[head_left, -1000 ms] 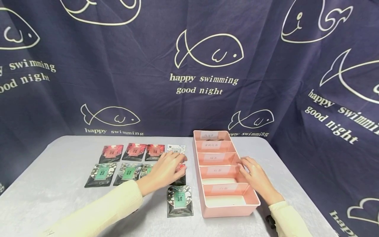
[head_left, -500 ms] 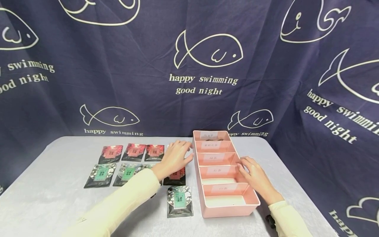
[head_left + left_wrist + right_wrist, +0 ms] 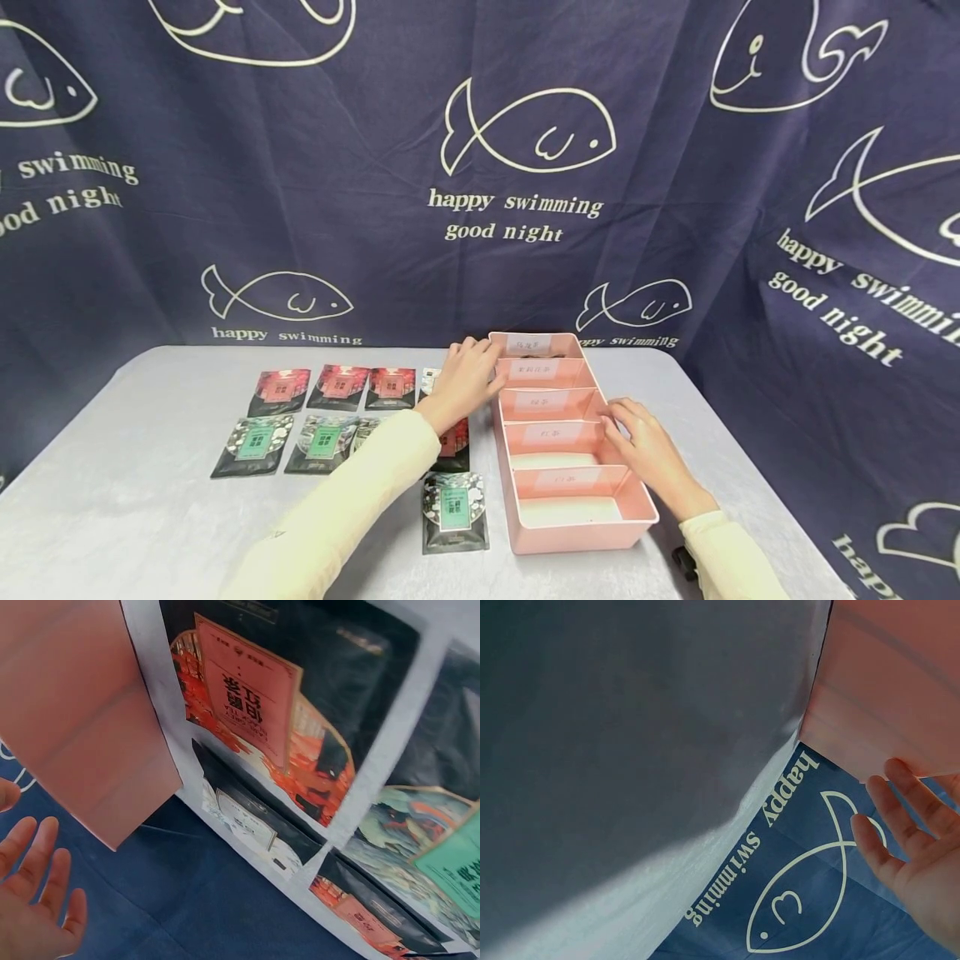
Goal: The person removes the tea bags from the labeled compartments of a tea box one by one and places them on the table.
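Note:
A long pink box (image 3: 585, 537) with labelled compartments stands on the right of the table. My left hand (image 3: 463, 375) is at its far left rim, near the second compartment from the back, thumb toward the rim. In the left wrist view its fingers (image 3: 45, 881) are spread and loosely bent, with nothing visible between them. My right hand (image 3: 651, 446) rests at the box's right rim; its fingers (image 3: 904, 817) look relaxed, a fingertip touching the wall. Below the left hand lie a red-labelled tea sachet (image 3: 255, 697) and a white-labelled sachet (image 3: 244, 829).
Left of these lie several red-labelled sachets (image 3: 339, 387) at the back and green-labelled sachets (image 3: 251, 446) in front. Another green-labelled sachet (image 3: 453, 512) lies near the box's front left. Something dark shows in the rearmost compartment. A dark blue fish-print curtain (image 3: 405, 208) hangs behind.
My left hand has moved right and away from me, from over the white-labelled sachet to the box's left rim. The right hand and the box have hardly moved.

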### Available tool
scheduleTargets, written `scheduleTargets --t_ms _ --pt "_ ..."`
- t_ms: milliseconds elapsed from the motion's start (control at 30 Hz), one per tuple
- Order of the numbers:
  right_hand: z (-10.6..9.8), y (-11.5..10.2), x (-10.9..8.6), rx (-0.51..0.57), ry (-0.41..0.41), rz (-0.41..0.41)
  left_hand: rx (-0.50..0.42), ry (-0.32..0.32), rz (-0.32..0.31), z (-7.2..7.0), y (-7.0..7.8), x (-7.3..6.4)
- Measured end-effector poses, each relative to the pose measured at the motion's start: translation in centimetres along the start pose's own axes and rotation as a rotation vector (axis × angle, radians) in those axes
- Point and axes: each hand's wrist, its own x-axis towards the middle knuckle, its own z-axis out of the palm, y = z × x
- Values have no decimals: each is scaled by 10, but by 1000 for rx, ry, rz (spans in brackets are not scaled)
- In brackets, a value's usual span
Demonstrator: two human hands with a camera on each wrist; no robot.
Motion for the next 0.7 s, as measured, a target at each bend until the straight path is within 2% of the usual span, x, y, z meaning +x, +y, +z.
scheduleTargets --t_ms 267,467,567,700 --pt "1 1 -1 12 6 -2 26 4 15 13 1 9" --pt "2 3 -1 16 9 -5 10 0 25 18 3 18" --pt "2 3 -1 14 9 -7 8 -15 26 20 5 22" --pt "2 3 0 9 12 -13 -4 -69 20 23 7 26"
